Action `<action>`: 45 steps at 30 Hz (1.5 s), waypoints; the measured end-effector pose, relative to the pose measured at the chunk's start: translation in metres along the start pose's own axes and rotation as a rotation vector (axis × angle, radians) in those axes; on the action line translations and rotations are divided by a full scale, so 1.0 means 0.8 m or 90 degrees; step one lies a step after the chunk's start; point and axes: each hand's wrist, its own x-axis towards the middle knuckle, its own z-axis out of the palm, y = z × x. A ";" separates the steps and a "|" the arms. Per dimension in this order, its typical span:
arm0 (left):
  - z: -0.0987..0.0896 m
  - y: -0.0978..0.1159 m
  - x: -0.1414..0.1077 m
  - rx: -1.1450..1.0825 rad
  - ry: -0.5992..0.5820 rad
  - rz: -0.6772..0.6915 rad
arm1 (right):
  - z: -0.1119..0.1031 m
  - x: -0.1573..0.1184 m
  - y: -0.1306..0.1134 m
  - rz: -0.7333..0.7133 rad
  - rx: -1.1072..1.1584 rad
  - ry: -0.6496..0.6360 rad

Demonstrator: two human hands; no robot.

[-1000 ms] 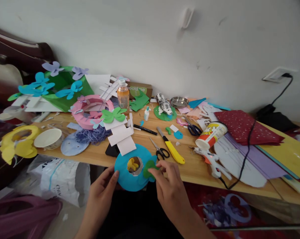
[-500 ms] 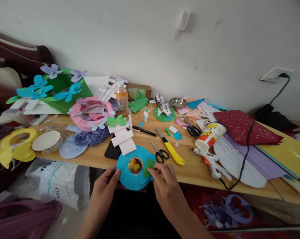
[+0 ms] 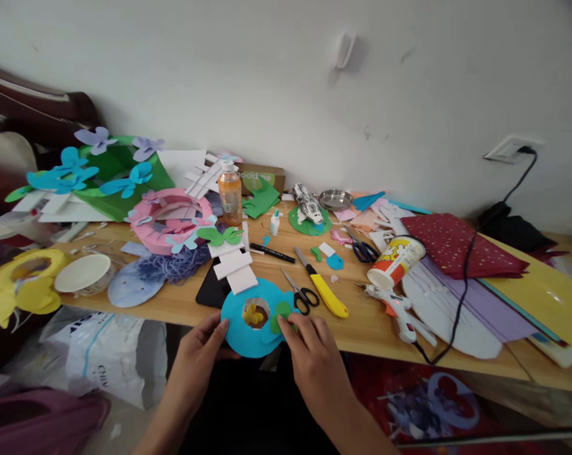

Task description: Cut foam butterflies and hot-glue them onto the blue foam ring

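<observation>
A round blue paper piece (image 3: 241, 338) with a hole in its middle is over the table's front edge. Inside the hole a yellow shape (image 3: 253, 314) shows. My left hand (image 3: 201, 347) grips the blue piece at its left rim, thumb on top. At the right side, my right hand (image 3: 311, 347) pinches a green paper piece (image 3: 280, 313) lying on the blue one; some fingertips are hidden. Just behind are small black-handled scissors (image 3: 303, 298) and a yellow craft knife (image 3: 330, 296). White foam strips (image 3: 236, 268) touch or overlap the blue piece's back edge.
On the wooden table (image 3: 267, 265) stand an orange drink bottle (image 3: 229, 194) and a small glue bottle (image 3: 275, 222). A glue gun (image 3: 402, 313) with a black cord lies right, beside a tipped paper cup (image 3: 394, 262). A pink ring (image 3: 143, 234) and white bowl (image 3: 84, 276) are left.
The view has shifted slightly. My right fingers have moved a little on the green piece, their tips lying closer against it. My left hand keeps its hold.
</observation>
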 end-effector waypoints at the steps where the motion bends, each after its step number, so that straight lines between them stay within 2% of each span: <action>1: 0.000 0.000 0.000 0.000 0.003 0.000 | 0.001 0.000 0.000 0.002 -0.003 -0.002; 17: 0.001 0.008 -0.002 0.013 -0.006 -0.002 | 0.002 0.003 0.000 0.020 0.023 0.012; 21: 0.000 0.009 -0.002 0.010 -0.008 -0.004 | -0.006 0.008 -0.002 0.016 0.022 0.014; 24: 0.000 0.009 -0.001 0.003 -0.001 -0.009 | -0.018 -0.004 -0.004 -0.005 0.015 0.018; 26: 0.000 0.010 0.000 -0.003 -0.002 -0.015 | -0.020 -0.029 -0.002 -0.047 0.014 0.036; 29: 0.002 0.014 0.004 -0.012 -0.002 -0.009 | -0.001 -0.083 0.016 -0.190 0.012 0.121; 30: 0.004 0.017 0.007 -0.011 -0.001 -0.005 | 0.010 -0.100 0.025 -0.253 0.042 0.096; 31: 0.007 0.020 0.011 -0.008 -0.002 -0.001 | 0.022 -0.114 0.036 -0.279 0.056 0.010; 34: 0.021 0.034 0.032 0.010 -0.018 0.007 | 0.053 -0.133 0.072 -0.159 0.069 -0.176; 36: 0.032 0.042 0.050 0.023 -0.030 0.011 | 0.065 -0.126 0.094 -0.111 0.108 -0.226; 41: 0.053 0.052 0.102 0.080 -0.038 0.031 | 0.086 -0.086 0.129 -0.172 0.158 -0.142; 45: 0.050 0.061 0.137 0.148 -0.027 0.092 | 0.102 -0.073 0.136 -0.108 0.165 -0.056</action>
